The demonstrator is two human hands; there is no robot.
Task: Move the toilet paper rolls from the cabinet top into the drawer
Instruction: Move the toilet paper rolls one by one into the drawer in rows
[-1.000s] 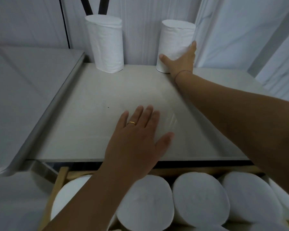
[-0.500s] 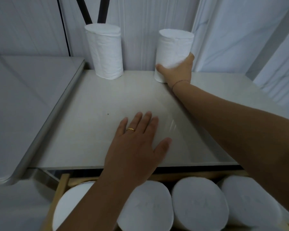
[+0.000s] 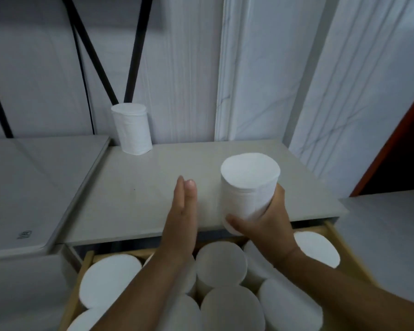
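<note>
At about ten o'clock one roll [image 3: 132, 129] stood upright at the back of the cabinet top [image 3: 153, 187], untouched and yet to be moved. Near centre the left hand [image 3: 181, 220] was flat and edge-on, fingers straight together, holding nothing. At three o'clock of it the right hand [image 3: 268, 225] gripped a second roll [image 3: 249, 187] low around its base, above the cabinet's front edge. At six o'clock the drawer [image 3: 80, 283] looked nearly full of rolls [image 3: 221, 261]; the soft roll could tip from that low grip, or find no gap and sit proud, jamming the drawer.
</note>
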